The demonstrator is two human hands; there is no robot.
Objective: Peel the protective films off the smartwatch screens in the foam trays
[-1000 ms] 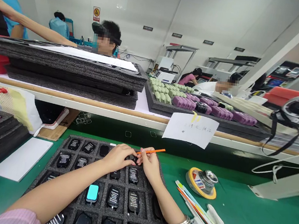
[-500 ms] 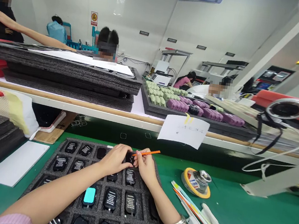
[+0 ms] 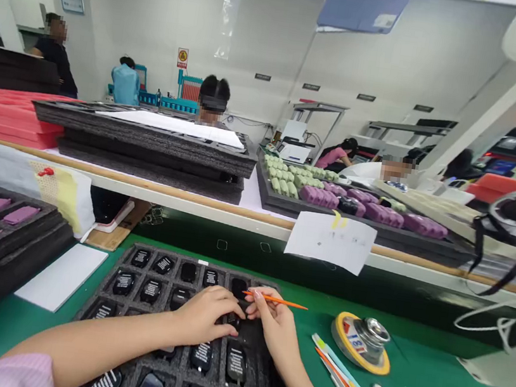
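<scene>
A black foam tray with several cells lies in front of me, most cells holding a small black smartwatch body, many showing lines of white text. My left hand reaches over it from the left, thumb and forefinger closed around a dark smartwatch in the second row from the back. On the right side of that cell, my right hand pinches a thin orange stick, its tip pointing left. Just behind the fingers, a smartwatch with a dark screen sits in its cell.
Right of the tray are a roll of yellow-edged tape with a metal-topped container on it, and several thin sticks. White paper and foam trays with purple pieces lie left. A shelf crosses behind; people work beyond.
The view has shifted, bringing more of the left side in. Both hands have moved from the back-row cell to one a row nearer. My left forearm now hides the turquoise screen.
</scene>
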